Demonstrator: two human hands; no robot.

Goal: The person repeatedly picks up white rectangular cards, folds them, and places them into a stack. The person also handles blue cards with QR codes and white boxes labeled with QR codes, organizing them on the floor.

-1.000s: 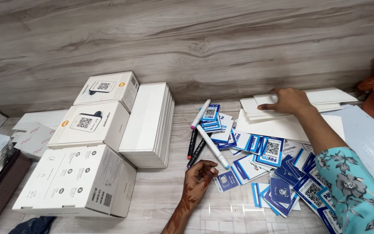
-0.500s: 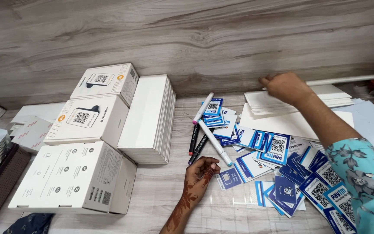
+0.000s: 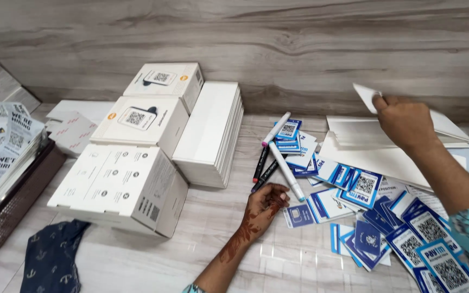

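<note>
My left hand [image 3: 265, 203] rests on the table with fingers curled, next to several markers [image 3: 284, 163] and a small blue card [image 3: 298, 215]. It holds nothing. My right hand [image 3: 403, 120] is raised over a stack of white flat sheets [image 3: 354, 133] at the back right and pinches the corner of one white sheet [image 3: 366, 95], lifting it. Blue and white code stickers [image 3: 365, 187] lie scattered between the two hands and spread toward the lower right.
White boxes [image 3: 120, 187] stand stacked at the left, with a pile of flat white boxes [image 3: 210, 133] beside them. A brown basket [image 3: 12, 203] with printed leaflets sits at the far left. A dark blue cloth [image 3: 52, 260] lies near the front edge. A wood-grain wall [image 3: 278, 49] runs behind.
My right hand has risen from the white stack and now lifts a sheet by its corner. My left hand has stayed by the markers. The view has shifted slightly.
</note>
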